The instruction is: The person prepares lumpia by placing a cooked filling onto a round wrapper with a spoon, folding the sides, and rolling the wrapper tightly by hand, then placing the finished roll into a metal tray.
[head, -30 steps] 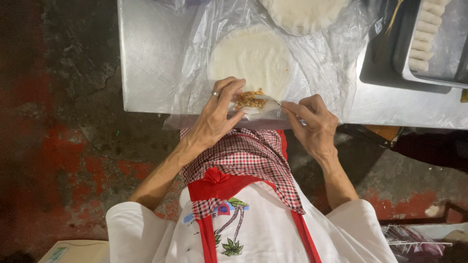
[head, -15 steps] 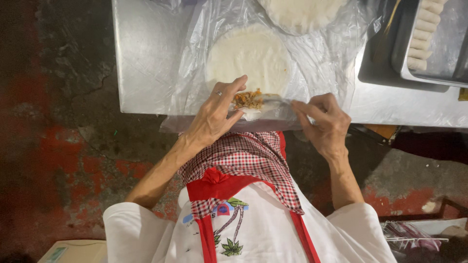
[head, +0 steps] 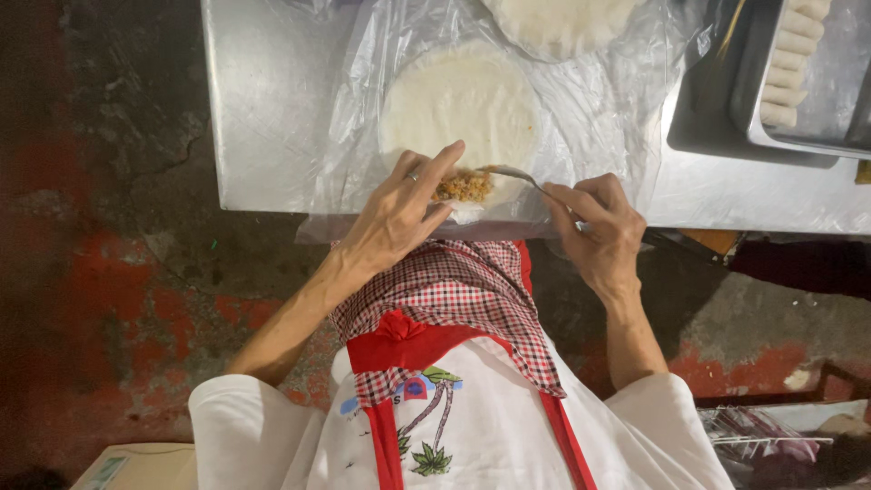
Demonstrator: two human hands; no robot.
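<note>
A round white wrapper [head: 463, 104] lies on a clear plastic sheet [head: 358, 136] spread over a metal table [head: 263, 100]. A small heap of brown filling [head: 464, 186] sits on the wrapper's near edge. My left hand [head: 399, 213] rests on that edge, fingers stretched beside the filling. My right hand [head: 599, 231] holds a metal spoon [head: 519, 174] whose tip touches the filling.
A second round wrapper [head: 562, 18] lies farther back on the plastic. A metal tray [head: 807, 127] at the right holds a row of pale rolls [head: 789, 63]. Below the table edge are my checked and red apron [head: 454, 299] and a dark stained floor [head: 109, 227].
My right hand has drawn back a little to the right, and the spoon now shows, reaching to the filling. The left hand stays on the wrapper's edge.
</note>
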